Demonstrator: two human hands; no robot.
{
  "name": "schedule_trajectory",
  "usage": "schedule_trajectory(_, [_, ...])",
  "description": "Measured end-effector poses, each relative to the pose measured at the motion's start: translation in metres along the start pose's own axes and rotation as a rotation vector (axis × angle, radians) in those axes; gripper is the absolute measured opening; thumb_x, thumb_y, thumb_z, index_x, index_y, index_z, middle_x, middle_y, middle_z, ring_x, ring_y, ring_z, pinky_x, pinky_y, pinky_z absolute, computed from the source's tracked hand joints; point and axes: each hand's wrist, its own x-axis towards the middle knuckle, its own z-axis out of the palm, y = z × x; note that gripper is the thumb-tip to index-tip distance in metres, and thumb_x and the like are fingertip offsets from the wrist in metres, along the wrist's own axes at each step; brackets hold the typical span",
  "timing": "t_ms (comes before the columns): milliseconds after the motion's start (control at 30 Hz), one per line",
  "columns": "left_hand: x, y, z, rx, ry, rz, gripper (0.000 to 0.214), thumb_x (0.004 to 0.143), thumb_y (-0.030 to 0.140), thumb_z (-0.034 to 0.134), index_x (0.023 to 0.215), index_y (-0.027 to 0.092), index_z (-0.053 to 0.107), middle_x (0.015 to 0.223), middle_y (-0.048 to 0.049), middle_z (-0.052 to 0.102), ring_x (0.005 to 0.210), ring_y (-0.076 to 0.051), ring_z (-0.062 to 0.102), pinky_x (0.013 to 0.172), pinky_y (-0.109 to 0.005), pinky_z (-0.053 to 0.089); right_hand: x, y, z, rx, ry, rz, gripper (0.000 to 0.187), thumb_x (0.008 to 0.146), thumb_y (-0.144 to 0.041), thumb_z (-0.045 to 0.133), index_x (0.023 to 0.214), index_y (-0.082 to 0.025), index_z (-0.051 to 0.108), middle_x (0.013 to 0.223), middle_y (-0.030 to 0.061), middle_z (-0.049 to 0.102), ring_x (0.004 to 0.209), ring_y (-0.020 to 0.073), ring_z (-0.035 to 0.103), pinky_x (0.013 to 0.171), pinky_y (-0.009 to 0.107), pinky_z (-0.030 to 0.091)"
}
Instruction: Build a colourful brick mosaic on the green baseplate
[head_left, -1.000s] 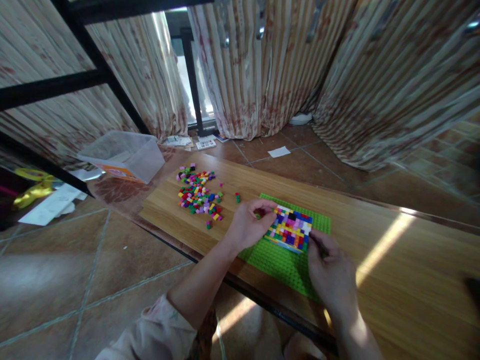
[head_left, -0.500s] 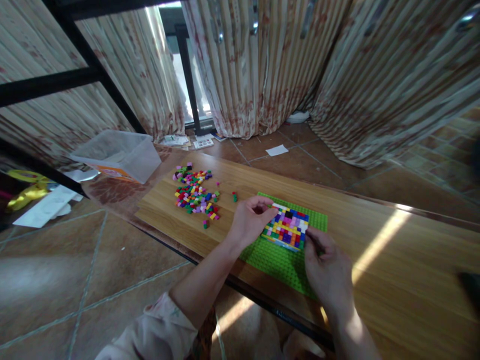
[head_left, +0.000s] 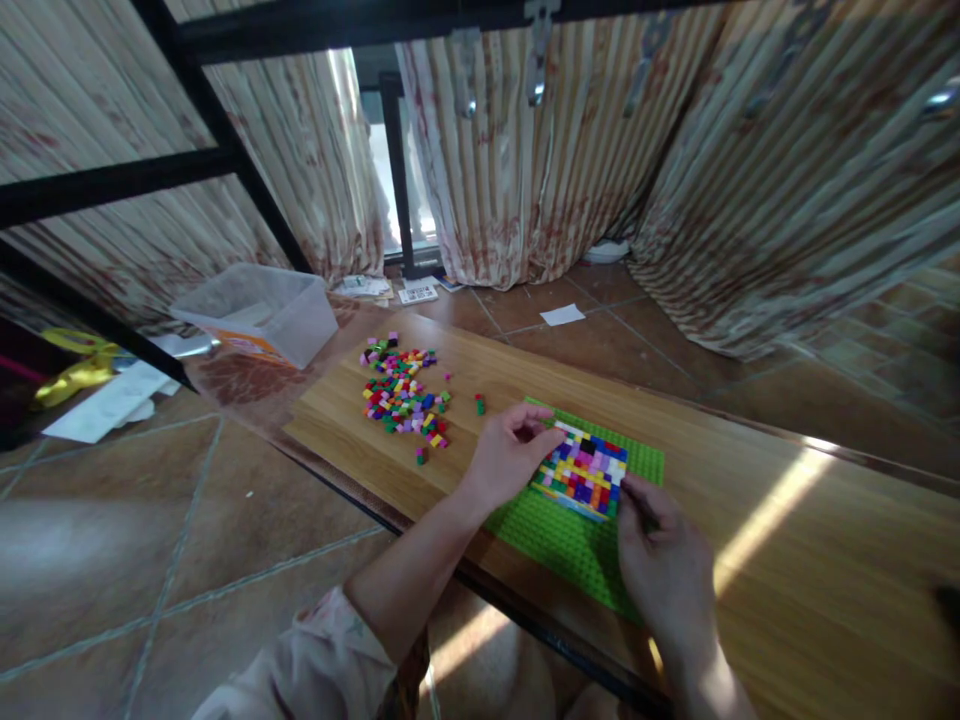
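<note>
A rectangular toy-brick block [head_left: 583,472], its top a patchwork of many colours, sits over a green studded baseplate [head_left: 547,545] on the wooden table. My left hand [head_left: 506,455] grips its far left corner between bent thumb and forefinger. At the block's right edge, my right hand [head_left: 667,555] has thumb and fingers closed on the side; the fingertips are partly hidden. Left of the baseplate lies a small green and red brick piece [head_left: 480,404]. Beyond it spreads a heap of loose toy bricks [head_left: 401,390].
A clear plastic bin [head_left: 300,320] with an orange label stands past the table's left end. The wooden table [head_left: 795,570] has a sunlit strip across its right part. Curtains [head_left: 525,170], a black metal frame [head_left: 217,120] and a white paper [head_left: 562,315] are beyond.
My view has shifted slightly, so the whole scene sits a little lower and further right. Both hands stay at the block with nearly the same grip.
</note>
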Motion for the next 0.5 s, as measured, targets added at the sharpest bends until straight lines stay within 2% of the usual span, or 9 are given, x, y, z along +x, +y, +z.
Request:
schedule_trajectory(67, [0.008,0.002,-0.013,-0.015,0.051,0.028,0.02,0.079,0.029,0.068,0.093,0.015,0.07,0.066,0.0031,0.06,0.058,-0.008,0.052,0.057,-0.019,0.04,0.0,0.001,-0.001,-0.001,-0.01,0.024,0.045,0.084,-0.047,0.047,0.109,-0.019,0.072,0.102,0.0117,0.076,0.092,0.0273,0.072,0.078,0.037,0.055])
schedule_trajectory(167, [0.025,0.006,-0.046,0.042,0.2,0.059,0.015,0.079,0.025,0.064,0.089,0.015,0.071,0.066,0.0025,0.062,0.058,-0.009,0.053,0.058,-0.019,0.041,0.0,0.001,-0.003,-0.006,-0.025,0.063,0.045,0.082,-0.049,0.048,0.108,-0.021,0.073,0.099,0.0106,0.077,0.089,0.0276,0.073,0.075,0.037,0.055])
schedule_trajectory(233, [0.035,0.007,-0.069,0.167,0.32,0.067,0.013,0.078,0.019,0.062,0.086,0.015,0.071,0.063,0.003,0.061,0.057,-0.009,0.053,0.057,-0.02,0.041,0.0,0.002,-0.003,-0.017,-0.023,0.073,0.046,0.081,-0.05,0.048,0.107,-0.021,0.073,0.099,0.0105,0.077,0.089,0.028,0.073,0.075,0.037,0.055])
schedule_trajectory(300, [0.04,0.007,-0.086,0.355,0.369,0.091,0.014,0.078,0.014,0.06,0.085,0.015,0.072,0.066,0.0015,0.064,0.061,-0.011,0.056,0.06,-0.021,0.043,0.001,0.003,-0.002,-0.033,-0.023,0.077,0.047,0.081,-0.051,0.048,0.107,-0.021,0.073,0.099,0.0105,0.077,0.088,0.0284,0.073,0.074,0.037,0.055])
schedule_trajectory(400, [0.038,0.007,-0.095,0.626,0.308,0.152,0.018,0.078,0.009,0.058,0.085,0.016,0.073,0.074,-0.0016,0.069,0.068,-0.014,0.06,0.066,-0.024,0.047,0.001,0.005,-0.001,-0.046,-0.03,0.078,0.047,0.082,-0.052,0.047,0.108,-0.022,0.073,0.1,0.0099,0.077,0.088,0.0284,0.072,0.072,0.037,0.054])
schedule_trajectory(500, [0.032,0.005,-0.09,0.854,0.16,0.236,0.025,0.079,0.005,0.054,0.09,0.015,0.074,0.082,-0.0045,0.072,0.075,-0.016,0.064,0.078,-0.03,0.052,0.001,0.006,0.0,-0.035,-0.032,0.069,0.046,0.082,-0.052,0.048,0.109,-0.023,0.072,0.102,0.0098,0.077,0.089,0.0287,0.072,0.073,0.037,0.054])
